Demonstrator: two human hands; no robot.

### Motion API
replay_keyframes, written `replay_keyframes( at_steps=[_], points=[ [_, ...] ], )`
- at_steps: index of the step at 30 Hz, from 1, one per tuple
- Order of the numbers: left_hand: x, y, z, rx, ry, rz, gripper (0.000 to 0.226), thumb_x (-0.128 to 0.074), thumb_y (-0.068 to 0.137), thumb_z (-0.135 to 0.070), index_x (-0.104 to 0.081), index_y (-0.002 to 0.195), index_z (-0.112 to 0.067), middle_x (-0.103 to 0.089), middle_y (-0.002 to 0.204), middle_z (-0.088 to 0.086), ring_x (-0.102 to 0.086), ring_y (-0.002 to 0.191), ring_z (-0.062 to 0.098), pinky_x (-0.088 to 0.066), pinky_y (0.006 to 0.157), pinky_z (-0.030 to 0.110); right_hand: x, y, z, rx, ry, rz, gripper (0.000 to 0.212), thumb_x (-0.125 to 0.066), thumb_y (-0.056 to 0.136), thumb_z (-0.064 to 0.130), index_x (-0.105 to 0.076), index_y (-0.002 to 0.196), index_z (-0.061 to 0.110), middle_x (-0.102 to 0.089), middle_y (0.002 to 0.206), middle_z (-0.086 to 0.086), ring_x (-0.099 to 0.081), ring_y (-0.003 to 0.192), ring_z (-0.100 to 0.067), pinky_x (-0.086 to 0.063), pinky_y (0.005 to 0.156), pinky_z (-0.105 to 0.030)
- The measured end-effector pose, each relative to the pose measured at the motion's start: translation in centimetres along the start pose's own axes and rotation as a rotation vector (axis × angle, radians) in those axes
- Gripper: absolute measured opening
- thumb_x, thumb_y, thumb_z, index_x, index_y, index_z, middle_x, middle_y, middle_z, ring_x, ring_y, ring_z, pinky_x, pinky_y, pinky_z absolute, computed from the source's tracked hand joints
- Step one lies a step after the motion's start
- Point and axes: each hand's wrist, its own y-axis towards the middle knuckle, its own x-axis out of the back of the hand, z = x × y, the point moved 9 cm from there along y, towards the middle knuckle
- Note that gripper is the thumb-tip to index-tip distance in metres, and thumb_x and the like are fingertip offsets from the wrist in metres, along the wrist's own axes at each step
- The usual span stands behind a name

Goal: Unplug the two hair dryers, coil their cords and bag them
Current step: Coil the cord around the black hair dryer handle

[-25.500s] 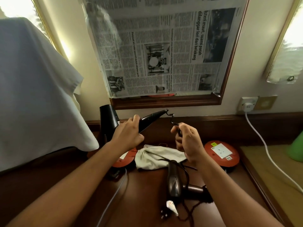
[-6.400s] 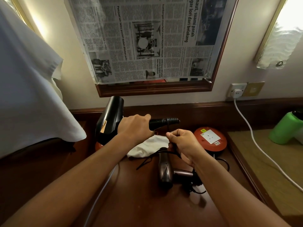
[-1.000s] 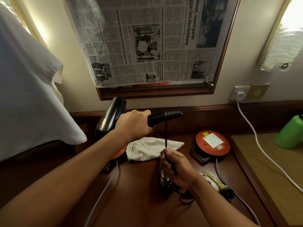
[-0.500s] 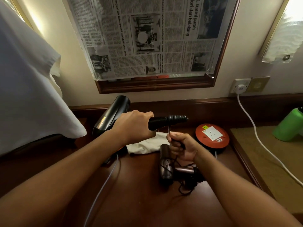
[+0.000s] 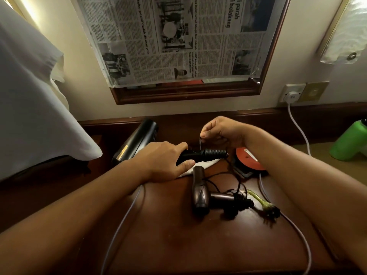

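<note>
left hand: grips the black dryer by its handle, fingers curled round it; handle points right, roughly level, barrel off to the far left above the worktop.
right hand: pinches the black cord between thumb and fingertips, just above and behind the handle's end.
cord state: several turns already wound round the handle; slack trails down past the handle tip toward the worktop.
key relation: handle's long axis runs left-right, cord held across it, so each turn must loop over the far side and back under. Right hand is the nearer to the free end.
second dryer: brown, lying on the worktop below the hands, cord bunched at its handle, looks done.
bag: pale cloth, mostly hidden under the left hand; neither dryer bagged yet.
</note>
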Motion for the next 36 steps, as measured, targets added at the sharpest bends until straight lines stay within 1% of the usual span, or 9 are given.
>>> replay_keyframes(
  at_steps=[5,9,12,15,19,25,29,33,36],
  points=[
    [-1.0,0.6,1.5,0.089,0.040,0.043,0.057,-0.033,0.091,-0.066,-0.044,0.130,-0.027,-0.064,0.092,-0.001,-0.062,0.081,0.019,-0.050,0.066,0.033,0.7,-1.9,4.8,0.118,-0.361,-0.219,0.011,-0.067,0.086,0.012,-0.071,0.081,0.004,-0.048,0.054,-0.003,-0.036,0.040,-0.007,-0.029,0.038,-0.019],
    [-1.3,1.1,2.3,0.119,0.046,0.051,0.050,-0.036,0.091,-0.065,-0.048,0.124,-0.029,-0.063,0.088,-0.001,-0.062,0.081,0.022,-0.045,0.062,0.031,-0.4,-3.1,6.8,0.221,-0.588,-0.318,0.012,-0.069,0.085,0.016,-0.074,0.075,0.012,-0.058,0.050,0.009,-0.049,0.046,-0.001,-0.037,0.048,-0.011],
    [-1.4,1.5,2.7,0.144,0.027,0.059,0.043,-0.037,0.091,-0.065,-0.050,0.111,-0.029,-0.052,0.075,-0.006,-0.056,0.070,0.019,-0.043,0.060,0.031,-0.8,-3.6,6.9,0.247,-0.652,-0.375,0.011,-0.069,0.084,0.018,-0.074,0.075,0.014,-0.068,0.066,-0.001,-0.056,0.061,-0.007,-0.046,0.060,-0.024],
    [-1.8,1.9,2.8,0.156,0.028,0.061,0.041,-0.038,0.091,-0.064,-0.049,0.106,-0.028,-0.050,0.077,-0.005,-0.057,0.074,0.021,-0.041,0.061,0.032,-1.3,-3.9,6.3,0.260,-0.664,-0.395,0.013,-0.068,0.085,0.016,-0.074,0.075,0.012,-0.065,0.062,0.002,-0.056,0.056,-0.008,-0.045,0.055,-0.024],
    [-2.7,2.6,3.1,0.181,0.037,0.078,0.045,-0.035,0.092,-0.065,-0.049,0.107,-0.025,-0.048,0.078,-0.005,-0.049,0.069,0.018,-0.036,0.059,0.032,-1.6,-4.2,4.9,0.270,-0.660,-0.457,0.013,-0.066,0.086,0.017,-0.074,0.077,0.012,-0.067,0.067,0.000,-0.061,0.063,-0.013,-0.048,0.059,-0.028],
    [-3.8,3.4,3.6,0.221,0.026,0.093,0.047,-0.033,0.092,-0.066,-0.049,0.109,-0.026,-0.047,0.075,-0.007,-0.049,0.069,0.016,-0.036,0.059,0.032,-2.2,-5.5,1.4,0.259,-0.496,-0.609,0.015,-0.062,0.091,0.019,-0.073,0.084,0.011,-0.066,0.070,-0.001,-0.057,0.063,-0.011,-0.046,0.059,-0.031],
    [-3.6,4.0,3.8,0.235,0.056,0.066,0.050,-0.032,0.092,-0.066,-0.049,0.114,-0.025,-0.046,0.072,-0.008,-0.049,0.067,0.016,-0.037,0.058,0.032,-2.7,-5.7,-1.6,0.230,-0.254,-0.689,0.019,-0.055,0.094,0.018,-0.067,0.081,0.011,-0.050,0.050,0.010,-0.040,0.046,-0.003,-0.033,0.051,-0.025],
    [-3.2,4.5,3.6,0.227,0.079,0.055,0.050,-0.032,0.092,-0.065,-0.048,0.116,-0.024,-0.045,0.070,-0.009,-0.049,0.065,0.014,-0.039,0.058,0.031,-3.9,-6.1,-3.5,0.202,0.093,-0.662,0.019,-0.048,0.097,0.016,-0.066,0.092,0.012,-0.045,0.043,0.013,-0.038,0.042,-0.001,-0.030,0.047,-0.024],
    [-3.1,4.6,3.7,0.231,0.095,0.048,0.052,-0.032,0.092,-0.066,-0.047,0.118,-0.023,-0.048,0.070,-0.009,-0.051,0.064,0.012,-0.041,0.056,0.030,-4.9,-6.4,-3.9,0.189,0.307,-0.607,0.021,-0.045,0.099,0.011,-0.064,0.108,0.011,-0.039,0.048,0.007,-0.031,0.042,-0.005,-0.026,0.042,-0.020]
  ],
)
